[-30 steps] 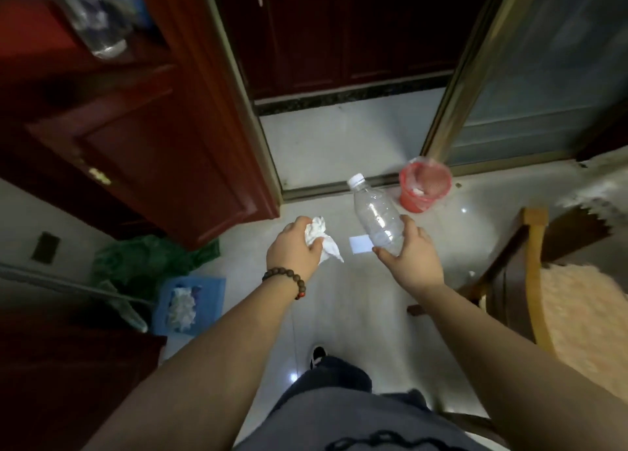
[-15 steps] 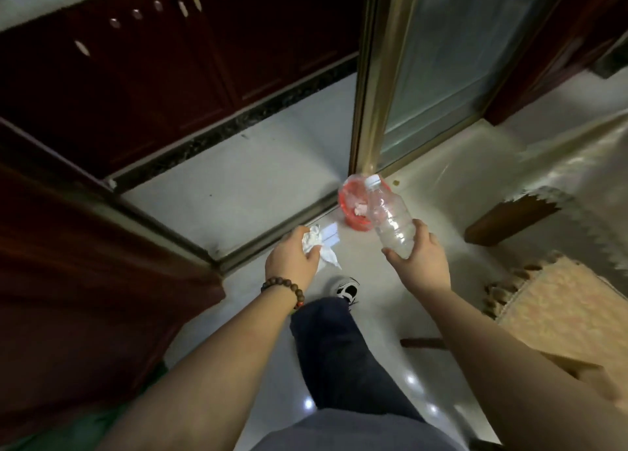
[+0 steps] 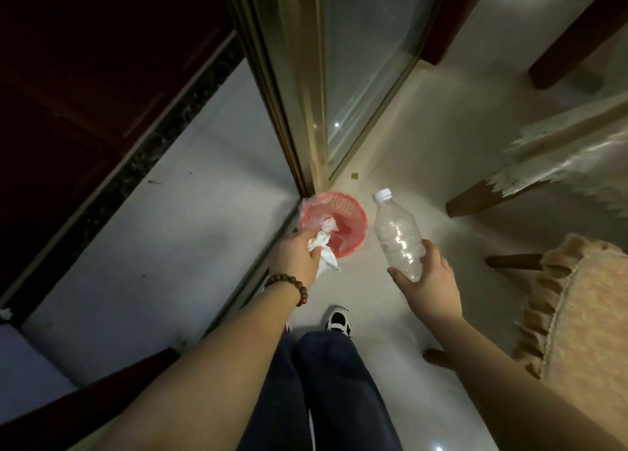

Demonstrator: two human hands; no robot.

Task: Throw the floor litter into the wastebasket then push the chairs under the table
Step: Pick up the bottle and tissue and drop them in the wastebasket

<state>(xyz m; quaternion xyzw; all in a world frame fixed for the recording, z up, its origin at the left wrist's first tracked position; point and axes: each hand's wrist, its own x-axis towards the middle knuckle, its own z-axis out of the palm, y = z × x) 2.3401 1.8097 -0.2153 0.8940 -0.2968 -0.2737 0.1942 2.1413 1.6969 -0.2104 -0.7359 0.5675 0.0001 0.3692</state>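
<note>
The left hand [image 3: 295, 255] had its grip curled tight round a crumpled white tissue [image 3: 323, 251], thumb and fingers pinching it so that its loose end hung out below the knuckles. That hand was held over the near edge of the red wastebasket [image 3: 343, 221], a small mesh basket with a clear liner, standing on the floor against the foot of the gold sliding-door frame [image 3: 299, 86]. Some white paper scrap [image 3: 329, 225] already lay inside the basket. A bracelet of brown beads [image 3: 289, 285] sat on the left wrist.

The right hand [image 3: 426, 279] had its grip closed on the lower part of a clear plastic bottle [image 3: 396, 234], fingers wrapped round the base, thumb on the near side. The bottle was tilted, its white cap [image 3: 383, 194] pointing away and a little left, and it was held in the air just to the right of the wastebasket, not over it.

Below the hands, dark trousers [image 3: 326, 389] and a black-and-white shoe [image 3: 338, 321] stood on the pale tiled floor [image 3: 390, 331]. To the right was a chair with a fringed tan cushion [image 3: 584, 318], its dark wooden rail [image 3: 513, 261] pointing toward the bottle. Further up on the right, a dark wooden leg [image 3: 482, 195] showed under a pale lace-edged cloth [image 3: 571, 158]. On the left, dark red cabinets [image 3: 85, 69] rose above a speckled black plinth [image 3: 136, 158]
</note>
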